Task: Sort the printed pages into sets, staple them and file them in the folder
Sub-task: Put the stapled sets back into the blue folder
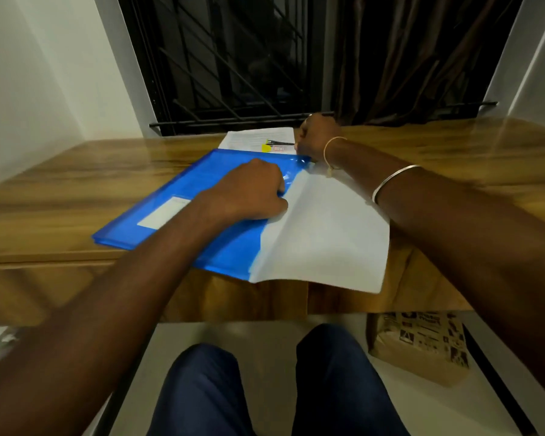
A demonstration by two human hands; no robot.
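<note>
A blue folder (158, 196) lies on the counter (60, 190). White pages (328, 234) are half inside it and stick out on the right. The left hand (249, 190) curls its fingers round the folder's open edge. The right hand (315, 136) curls at the far corner; I cannot tell what it holds.

Fingertips of left hand (249, 191) and right hand (316, 137) out of sight; far pages' (255, 137) print illegibly small

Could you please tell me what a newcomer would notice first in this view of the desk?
A bright blue folder lies on the wooden desk, white pages sticking out of its right side. The left hand grips its open edge; the right hand is curled at its far corner.
</note>
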